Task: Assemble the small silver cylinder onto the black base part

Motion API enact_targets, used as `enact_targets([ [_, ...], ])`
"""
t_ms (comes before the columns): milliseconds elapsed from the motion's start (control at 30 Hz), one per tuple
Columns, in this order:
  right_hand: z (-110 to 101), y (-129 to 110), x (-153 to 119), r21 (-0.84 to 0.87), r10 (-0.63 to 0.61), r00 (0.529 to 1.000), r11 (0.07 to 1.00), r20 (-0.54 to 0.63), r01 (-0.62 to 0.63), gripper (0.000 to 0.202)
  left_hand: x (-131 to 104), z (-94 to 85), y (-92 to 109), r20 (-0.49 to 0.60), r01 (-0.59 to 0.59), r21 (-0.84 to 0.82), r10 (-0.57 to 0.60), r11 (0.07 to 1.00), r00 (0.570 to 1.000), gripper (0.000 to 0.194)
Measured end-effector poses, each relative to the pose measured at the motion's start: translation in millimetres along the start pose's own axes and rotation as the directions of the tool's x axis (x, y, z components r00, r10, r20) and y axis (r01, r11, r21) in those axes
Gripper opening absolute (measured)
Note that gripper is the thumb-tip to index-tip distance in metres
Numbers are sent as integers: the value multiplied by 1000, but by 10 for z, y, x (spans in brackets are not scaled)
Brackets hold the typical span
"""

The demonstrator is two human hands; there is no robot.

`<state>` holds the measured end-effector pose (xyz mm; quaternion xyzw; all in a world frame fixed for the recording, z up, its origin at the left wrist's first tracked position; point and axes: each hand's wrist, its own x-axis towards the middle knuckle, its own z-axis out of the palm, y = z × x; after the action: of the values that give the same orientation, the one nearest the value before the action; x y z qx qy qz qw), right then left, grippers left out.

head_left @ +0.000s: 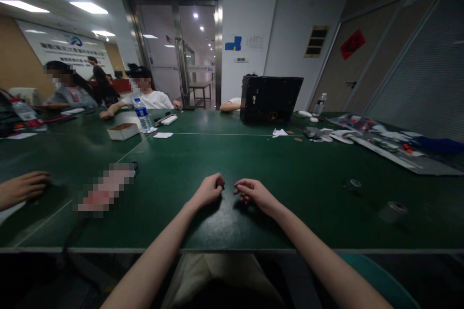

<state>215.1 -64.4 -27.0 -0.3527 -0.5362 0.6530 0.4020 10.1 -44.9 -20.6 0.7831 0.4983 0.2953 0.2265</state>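
Note:
Over the green table (159, 222) my two hands face each other in the middle, a small gap between them. My left hand (209, 190) is loosely curled, the thumb a little apart from the bent index finger, and nothing shows in it. Opposite it, my right hand (255, 194) has its fingers half bent and apart, also without an object. Both hands rest at or just above the tabletop. The things nearest to my right arm are a dark roll-like object (353, 184) and a larger grey cylinder (393, 211).
A blurred-out object (107, 188) with a cable lies left, near another person's hand (25, 186). Farther back are a small open box (123, 131), a water bottle (142, 117) and a black case (271, 99). Clutter on a board (416, 161) covers the right. People sit across.

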Motion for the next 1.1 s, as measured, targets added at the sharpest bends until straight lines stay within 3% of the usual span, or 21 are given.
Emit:
enact_targets([
  [167,-33,-19,-155,-212,-90,996,974,-17,85,27,16,-3,-4,7,3,1,-3,1000,1000,19],
  [333,-198,-40,-350,-283,-158,981,951,-110,121,28,29,3,-16,15,8,-1,-8,1000,1000,18],
  [433,-444,-104,-475,-378,-186,965,920,-183,105,29,27,12,-24,13,4,3,-4,1000,1000,17],
  [500,-763,-210,-583,-536,-262,932,839,-250,92,27,23,17,-31,9,-4,8,3,1000,1000,17],
  [567,-1223,-374,-726,-746,-395,852,666,-343,8,22,21,20,-38,3,-9,16,9,1000,1000,17],
  [667,-2037,-669,-1006,-843,-583,610,352,-537,-406,22,21,19,-38,0,-12,29,12,1000,1000,16],
  [700,-2290,-757,-1104,-804,-603,545,333,-583,-492,24,22,18,-35,2,-12,33,12,999,1000,16],
  [767,-2708,-888,-1281,-748,-591,497,310,-635,-588,22,28,20,-28,6,-15,40,15,999,1000,15],
  [833,-2988,-942,-1404,-708,-529,508,295,-680,-641,16,36,29,-28,9,-17,45,17,999,1000,15],
  [900,-3148,-929,-1462,-693,-445,549,283,-707,-663,11,47,44,-37,8,-20,50,20,999,1000,14],
  [1000,-3258,-850,-1468,-707,-348,618,285,-705,-647,9,61,64,-59,6,-28,57,28,998,1000,12],
  [1100,-3312,-777,-1451,-718,-322,642,293,-696,-631,12,64,69,-68,7,-35,62,35,997,999,10],
])
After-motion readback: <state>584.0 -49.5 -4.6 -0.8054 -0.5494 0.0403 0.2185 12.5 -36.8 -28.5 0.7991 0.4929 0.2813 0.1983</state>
